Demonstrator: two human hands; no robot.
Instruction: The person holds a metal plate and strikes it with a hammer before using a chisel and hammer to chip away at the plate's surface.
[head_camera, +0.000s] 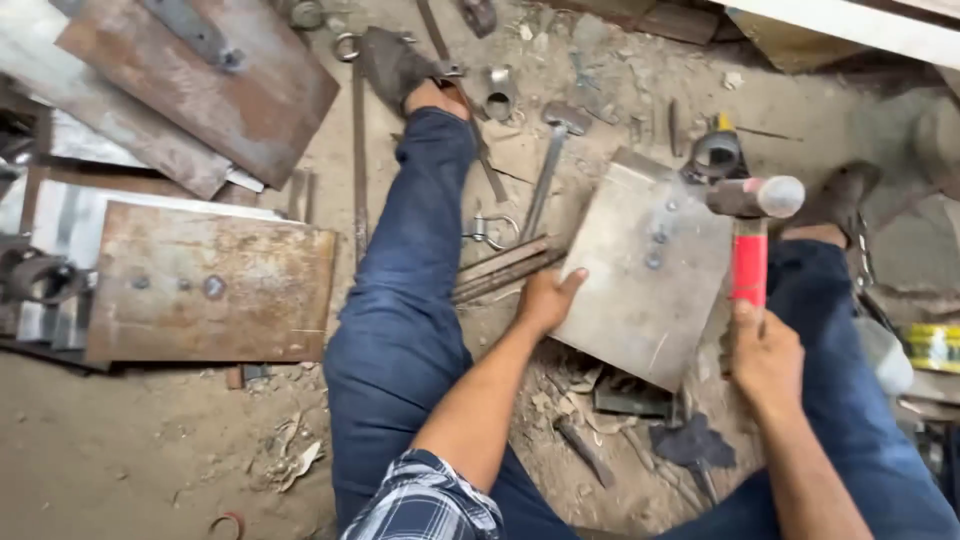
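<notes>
Dusty concrete floor (150, 450) spreads under everything, littered with scraps of metal, washers and bits of debris. The person sits on it with both legs stretched forward in blue jeans, and a grey square metal plate (640, 275) lies tilted between the knees, its near corner pointing back toward the body. A few small holes or studs show near the plate's upper right part.

The left hand (548, 300) grips the plate's left edge, thumb on top and fingers curled under, steadying it. The right hand (762, 358) is closed tightly around the red handle of a hammer (750, 230), held upright so that its steel head sits above the plate's upper right corner; whether the head touches the plate I cannot tell. Just behind the hammer head lies a dark metal ring (716, 155).

Left of the left leg rests a large rusty steel plate (212, 285) with a few holes in it, and a second rusty sheet (205, 80) lies farther up, overlapping paler sheet metal. Between the legs, beyond the grey plate, a second hammer (552, 160) with a metal shaft lies on the ground, near a short piece of pipe (498, 95) and some flat rusty bars (505, 268). A yellow tin (935, 347) sits at the right edge, beside the right leg.
</notes>
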